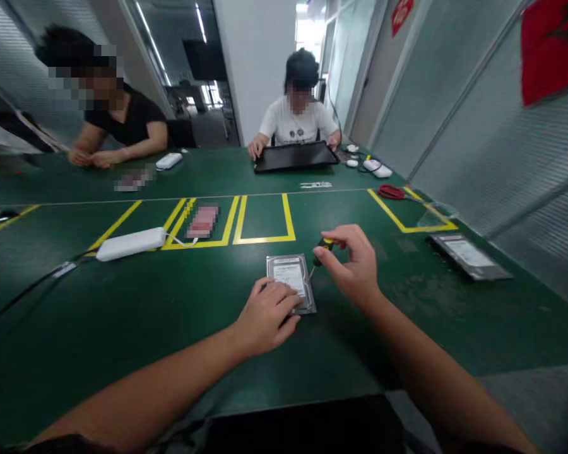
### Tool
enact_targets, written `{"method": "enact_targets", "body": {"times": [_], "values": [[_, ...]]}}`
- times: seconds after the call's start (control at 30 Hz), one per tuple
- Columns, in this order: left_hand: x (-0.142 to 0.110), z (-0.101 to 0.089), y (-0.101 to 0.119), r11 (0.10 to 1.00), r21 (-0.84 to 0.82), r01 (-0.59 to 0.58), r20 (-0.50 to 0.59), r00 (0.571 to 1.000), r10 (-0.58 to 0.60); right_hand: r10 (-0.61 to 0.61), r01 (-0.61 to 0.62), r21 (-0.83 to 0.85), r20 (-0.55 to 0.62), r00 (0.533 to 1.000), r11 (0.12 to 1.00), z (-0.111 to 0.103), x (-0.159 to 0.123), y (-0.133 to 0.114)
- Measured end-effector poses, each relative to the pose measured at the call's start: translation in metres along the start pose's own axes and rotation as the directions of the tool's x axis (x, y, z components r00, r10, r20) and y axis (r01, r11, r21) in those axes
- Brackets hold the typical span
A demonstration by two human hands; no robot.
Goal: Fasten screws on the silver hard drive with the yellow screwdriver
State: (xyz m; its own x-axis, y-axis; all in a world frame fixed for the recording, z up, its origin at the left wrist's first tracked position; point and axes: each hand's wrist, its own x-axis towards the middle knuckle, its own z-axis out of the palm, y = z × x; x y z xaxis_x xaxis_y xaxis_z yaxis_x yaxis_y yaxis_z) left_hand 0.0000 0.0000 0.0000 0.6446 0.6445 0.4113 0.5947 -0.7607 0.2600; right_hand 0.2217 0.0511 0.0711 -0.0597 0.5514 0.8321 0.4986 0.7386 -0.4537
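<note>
A silver hard drive [291, 270] with a white label lies flat on the green table in front of me. My left hand [271, 310] rests over its lower left part, fingers spread across the label and hiding that corner. My right hand [353, 258] is closed around the black and yellow handle of a screwdriver [324, 248]. The screwdriver tilts down to the left, and its thin shaft reaches the drive's right edge. Whether the tip sits in a screw is too small to tell.
A second hard drive [468, 255] lies at the right, near red-handled scissors [392, 192]. A white power strip [131, 244] with a black cable and a phone [203, 222] are at the left. Yellow tape marks the table. Across it sit two people, one holding a dark panel [297, 157].
</note>
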Motion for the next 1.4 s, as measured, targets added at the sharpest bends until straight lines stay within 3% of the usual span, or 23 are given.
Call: {"method": "enact_targets", "body": {"times": [0.27,0.5,0.7,0.97,1.23,1.4], "values": [[0.0020,-0.0034,0.0016,1.000,0.010,-0.016,0.016,1.000,0.016,0.071,-0.073,0.052,0.055,0.996,0.996,-0.0012,-0.0022,0.0005],[0.0006,-0.0039,0.0058,0.999,0.039,-0.001,0.021,1.000,0.000,0.013,-0.014,0.012,0.025,1.000,1.000,0.0025,-0.0002,0.0003],[-0.0004,-0.0044,0.0072,0.999,0.021,0.024,0.039,0.999,-0.024,0.077,-0.085,0.103,0.081,0.994,0.991,0.0008,-0.0030,0.0015],[-0.0009,-0.0061,0.0099,0.999,-0.004,0.043,0.036,0.998,-0.043,0.035,-0.035,-0.005,0.026,0.999,0.999,0.0037,-0.0016,0.0021],[-0.0028,-0.0038,0.0097,0.998,-0.019,0.061,0.052,0.997,-0.060,0.072,-0.076,0.053,0.075,0.995,0.996,0.0028,-0.0048,0.0011],[-0.0031,-0.0048,0.0100,0.998,-0.007,0.064,0.063,0.996,-0.063,0.039,-0.040,0.027,0.022,0.999,0.999,0.0043,-0.0015,-0.0010]]}}
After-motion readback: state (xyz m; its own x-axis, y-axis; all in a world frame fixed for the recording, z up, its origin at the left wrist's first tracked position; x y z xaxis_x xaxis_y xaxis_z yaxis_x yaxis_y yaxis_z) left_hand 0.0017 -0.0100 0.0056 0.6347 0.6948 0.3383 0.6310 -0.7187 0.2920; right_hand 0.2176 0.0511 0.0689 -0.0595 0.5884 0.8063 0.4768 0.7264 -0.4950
